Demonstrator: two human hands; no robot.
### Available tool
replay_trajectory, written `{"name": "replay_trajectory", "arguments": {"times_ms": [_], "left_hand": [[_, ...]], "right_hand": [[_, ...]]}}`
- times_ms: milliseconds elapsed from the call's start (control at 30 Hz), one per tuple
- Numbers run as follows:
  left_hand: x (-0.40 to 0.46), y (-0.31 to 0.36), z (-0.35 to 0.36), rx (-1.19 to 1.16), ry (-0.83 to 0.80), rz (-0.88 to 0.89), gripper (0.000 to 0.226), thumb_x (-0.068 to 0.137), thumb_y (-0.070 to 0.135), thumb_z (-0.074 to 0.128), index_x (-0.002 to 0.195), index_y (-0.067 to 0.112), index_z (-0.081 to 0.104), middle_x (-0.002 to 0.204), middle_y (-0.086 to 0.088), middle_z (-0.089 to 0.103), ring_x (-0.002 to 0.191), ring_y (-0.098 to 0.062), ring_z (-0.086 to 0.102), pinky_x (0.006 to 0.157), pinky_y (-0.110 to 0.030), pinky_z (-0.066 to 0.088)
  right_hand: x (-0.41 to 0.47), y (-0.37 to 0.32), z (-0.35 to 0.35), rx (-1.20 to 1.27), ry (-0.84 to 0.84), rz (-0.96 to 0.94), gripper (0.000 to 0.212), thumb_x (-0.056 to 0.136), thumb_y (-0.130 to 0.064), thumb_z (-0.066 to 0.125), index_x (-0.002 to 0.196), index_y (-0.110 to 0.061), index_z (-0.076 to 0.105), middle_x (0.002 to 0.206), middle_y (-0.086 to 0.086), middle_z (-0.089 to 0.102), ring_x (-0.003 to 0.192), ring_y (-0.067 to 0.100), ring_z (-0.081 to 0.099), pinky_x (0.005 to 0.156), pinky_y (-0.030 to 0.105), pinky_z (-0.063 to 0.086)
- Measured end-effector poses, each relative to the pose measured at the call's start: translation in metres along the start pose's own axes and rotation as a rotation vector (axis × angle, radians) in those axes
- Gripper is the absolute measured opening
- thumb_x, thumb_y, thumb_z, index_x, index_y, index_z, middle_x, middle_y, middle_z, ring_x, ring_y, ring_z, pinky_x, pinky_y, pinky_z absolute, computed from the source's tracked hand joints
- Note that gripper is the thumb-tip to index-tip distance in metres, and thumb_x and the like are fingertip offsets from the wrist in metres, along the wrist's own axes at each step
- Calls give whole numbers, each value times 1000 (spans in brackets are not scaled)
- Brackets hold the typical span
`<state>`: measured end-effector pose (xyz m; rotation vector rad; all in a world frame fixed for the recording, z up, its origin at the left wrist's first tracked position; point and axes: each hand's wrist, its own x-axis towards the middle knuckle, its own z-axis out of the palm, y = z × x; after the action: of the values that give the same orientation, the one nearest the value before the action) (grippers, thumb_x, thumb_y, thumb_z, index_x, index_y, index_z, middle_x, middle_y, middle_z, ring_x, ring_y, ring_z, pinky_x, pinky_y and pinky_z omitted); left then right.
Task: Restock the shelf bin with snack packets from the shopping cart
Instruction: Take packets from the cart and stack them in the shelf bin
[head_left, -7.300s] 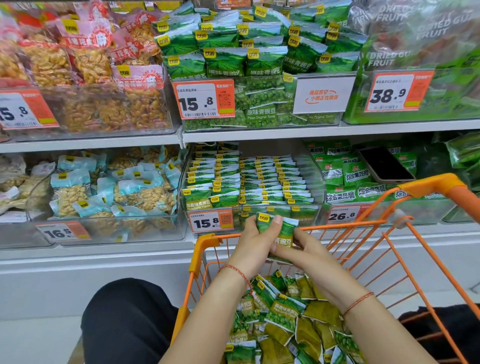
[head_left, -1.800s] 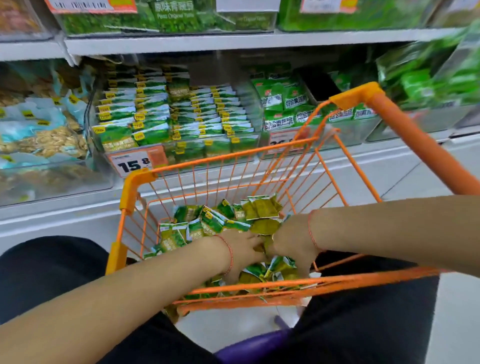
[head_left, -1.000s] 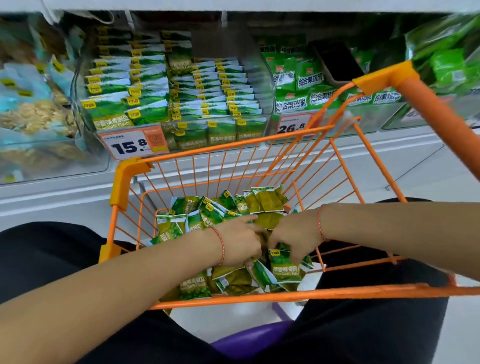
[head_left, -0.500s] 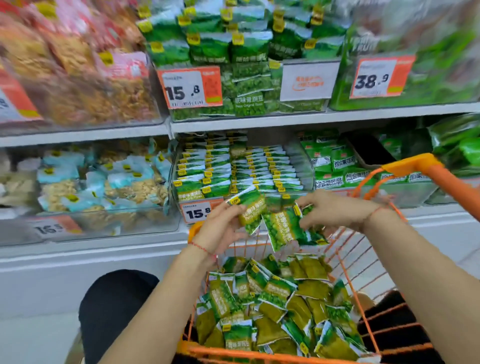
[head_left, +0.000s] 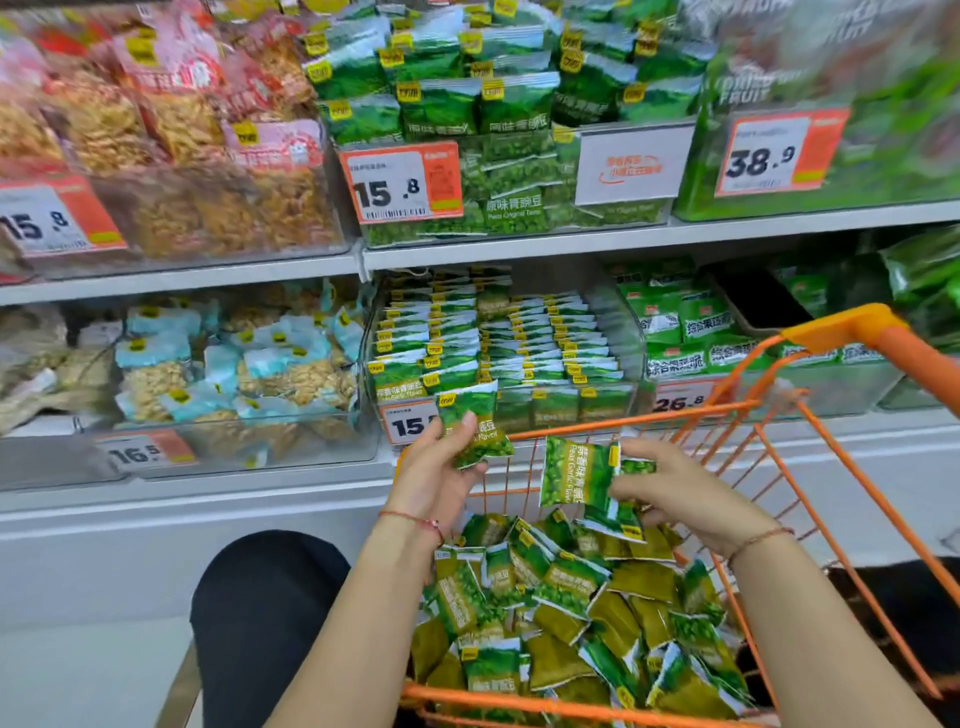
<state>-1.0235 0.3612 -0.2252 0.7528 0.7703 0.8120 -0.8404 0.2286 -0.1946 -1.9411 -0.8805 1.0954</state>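
My left hand (head_left: 434, 467) grips an upright green pea packet (head_left: 470, 423) just in front of the clear shelf bin (head_left: 631, 332), whose rows of matching green packets (head_left: 498, 343) stand on edge. My right hand (head_left: 675, 491) pinches two or three more green packets (head_left: 574, 473) above the orange shopping cart (head_left: 841, 335). A loose heap of the same packets (head_left: 561, 597) fills the cart's basket below both hands.
Neighbouring bins hold blue nut packs (head_left: 234, 374) to the left and other green packs (head_left: 685, 332) to the right. The upper shelf (head_left: 519, 244) carries larger green bags and price tags. A dark phone (head_left: 758, 301) lies on the right bin. My knee (head_left: 270, 613) is left of the cart.
Both hands rose out of the cart holding packets. In the last half second the two hands drew apart, the left packet turned upright near the bin front, and the right hand lowered slightly.
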Motion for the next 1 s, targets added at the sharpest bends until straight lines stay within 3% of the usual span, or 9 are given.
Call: {"name": "replay_trajectory", "arguments": {"times_ms": [133,200,300,400,500,633,767,900,1000], "left_hand": [[-4,-9,3,293,-215,36,97,62,29,82,138,-11,36,107,-13,63,91,-19,59,80,-30,49],[-6,-13,6,482,-320,66,65,59,33,81,114,2,65,99,-4,70,92,-16,65,86,-29,48],[-9,-19,8,695,-477,2,31,61,38,76,87,22,77,98,5,73,93,-12,67,84,-25,50],[-10,-22,8,736,-506,-37,31,65,35,77,92,21,75,101,0,73,98,-17,66,94,-32,49],[-10,-18,7,649,-415,-2,28,66,33,78,92,22,75,97,0,72,91,-18,65,89,-40,49],[-12,-13,9,405,-268,-23,98,66,33,84,146,8,33,146,-14,40,126,-28,48,67,-36,56],[-12,-12,11,194,-224,-37,69,91,7,57,149,12,19,120,-1,54,107,-17,53,58,-26,56],[-13,-10,13,200,-235,-44,93,76,30,75,149,14,20,144,-2,40,131,-18,39,106,-47,37],[-13,-13,13,143,-232,-6,85,83,28,68,149,6,19,149,-1,32,129,-11,34,114,-37,20]], "right_hand": [[2,1,7,-132,-48,-7,61,91,-15,59,146,-15,32,147,0,34,108,18,53,79,35,52],[1,1,11,-232,-110,-21,59,90,-16,60,144,-17,36,131,-1,45,103,23,60,77,35,54],[-3,1,12,-274,-182,-66,47,87,-19,62,133,-22,51,123,-1,56,88,21,65,66,31,52],[-7,-2,9,-107,-202,-104,23,90,-19,61,111,-29,58,108,-6,59,84,5,59,69,26,48],[-1,2,5,48,-128,-95,37,89,-15,62,124,-28,54,107,-12,56,86,0,56,67,21,51],[2,2,3,438,6,-52,43,85,-13,68,124,-3,54,90,-4,68,74,-1,60,53,17,48],[1,-1,3,571,154,-93,26,86,-9,66,111,-12,58,104,4,65,84,9,62,68,26,52],[2,1,6,472,258,-127,48,83,-18,71,125,-14,50,112,1,51,105,17,48,96,36,40],[4,3,9,532,242,-97,51,82,-14,71,127,-9,48,107,8,61,93,21,57,87,38,48]]}}
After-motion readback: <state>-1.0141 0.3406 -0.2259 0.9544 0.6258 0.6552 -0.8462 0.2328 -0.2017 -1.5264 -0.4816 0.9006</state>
